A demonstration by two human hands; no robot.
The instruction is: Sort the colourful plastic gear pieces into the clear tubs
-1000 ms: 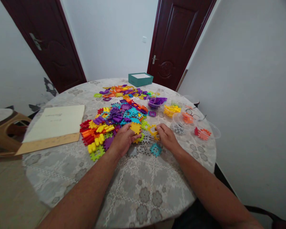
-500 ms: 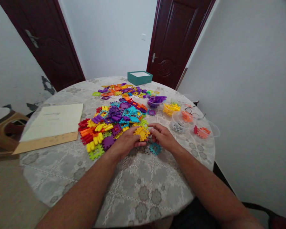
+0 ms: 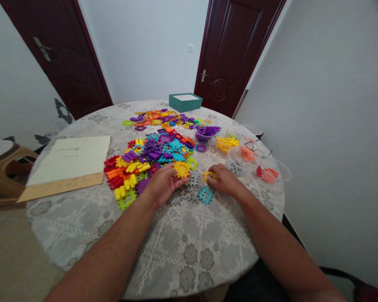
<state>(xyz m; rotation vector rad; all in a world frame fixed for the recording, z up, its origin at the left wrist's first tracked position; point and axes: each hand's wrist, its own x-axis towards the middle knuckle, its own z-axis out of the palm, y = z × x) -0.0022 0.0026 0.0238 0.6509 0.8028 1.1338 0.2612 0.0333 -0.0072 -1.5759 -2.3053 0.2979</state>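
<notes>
The left hand (image 3: 164,184) grips a yellow square tile (image 3: 182,169), the right hand (image 3: 224,180) pinches a partly hidden yellow piece (image 3: 208,176) (the two seem unjoined), and a mixed pile (image 3: 154,150) lies loose beyond

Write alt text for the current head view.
Left hand holding a yellow piece, right hand holding another yellow piece, over a table. A colourful heap lies by the left hand; a green box stands near the far edge.

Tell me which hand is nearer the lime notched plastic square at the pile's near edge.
Left. The left hand is right of that square; the right hand is farther right.
</notes>
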